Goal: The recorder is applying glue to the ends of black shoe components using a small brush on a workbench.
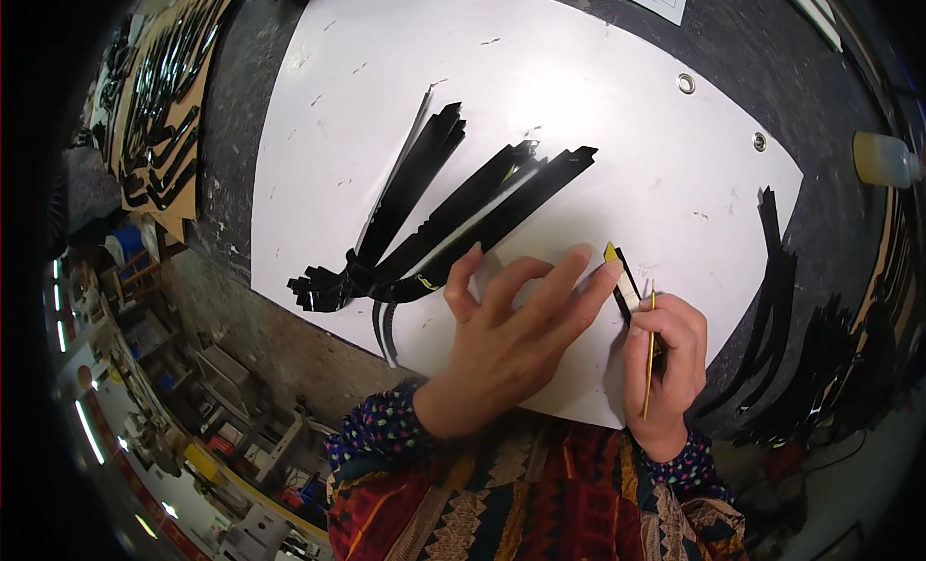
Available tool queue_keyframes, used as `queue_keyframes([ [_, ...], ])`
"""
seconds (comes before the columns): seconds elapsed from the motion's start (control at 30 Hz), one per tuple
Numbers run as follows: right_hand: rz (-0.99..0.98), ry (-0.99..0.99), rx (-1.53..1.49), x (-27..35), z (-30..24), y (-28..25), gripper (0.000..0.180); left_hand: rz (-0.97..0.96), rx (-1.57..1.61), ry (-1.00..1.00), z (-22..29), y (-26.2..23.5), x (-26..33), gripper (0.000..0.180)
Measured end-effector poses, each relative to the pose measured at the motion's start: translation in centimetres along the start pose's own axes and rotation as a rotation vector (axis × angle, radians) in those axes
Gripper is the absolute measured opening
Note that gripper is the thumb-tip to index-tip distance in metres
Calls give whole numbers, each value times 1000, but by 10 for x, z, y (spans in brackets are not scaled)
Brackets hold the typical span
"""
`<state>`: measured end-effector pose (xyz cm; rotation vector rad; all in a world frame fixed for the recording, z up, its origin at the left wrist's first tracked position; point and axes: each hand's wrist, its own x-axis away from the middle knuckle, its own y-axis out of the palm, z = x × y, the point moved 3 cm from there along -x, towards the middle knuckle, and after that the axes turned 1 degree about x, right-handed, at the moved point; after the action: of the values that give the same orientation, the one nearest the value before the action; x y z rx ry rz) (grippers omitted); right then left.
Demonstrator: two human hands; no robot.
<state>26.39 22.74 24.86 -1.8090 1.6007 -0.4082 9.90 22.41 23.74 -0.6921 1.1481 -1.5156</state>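
Note:
My left hand (521, 320) is spread over a white sheet (347, 108), its fingers apart. The index fingertip touches the yellow end of a short black strip with a pale section (627, 289). My right hand (670, 358) is closed in a pinch at the strip's lower end. A thin gold-coloured stick (650, 368) is gripped upright in it; whether the fingers also hold the strip I cannot tell. Left of my hands lies a fanned bundle of black strips (415, 194), gathered at its lower left end. The little finger is close to the bundle.
The sheet has metal eyelets (686, 83) and lies on a dark, scuffed table (236, 127). More black strips (772, 281) hang over the right side. Glossy black pieces rest on cardboard (183, 199) at far left. A bottle with yellowish contents (880, 160) lies at the right.

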Motion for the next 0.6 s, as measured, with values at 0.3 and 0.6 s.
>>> queue_keyframes([
  [0.3,4,-2,-2,-2,1,2,27,-29,16,-2,-3,0,1,53],
  [0.6,11,-14,-2,-4,1,3,27,-18,-68,74,-4,1,-4,51],
])
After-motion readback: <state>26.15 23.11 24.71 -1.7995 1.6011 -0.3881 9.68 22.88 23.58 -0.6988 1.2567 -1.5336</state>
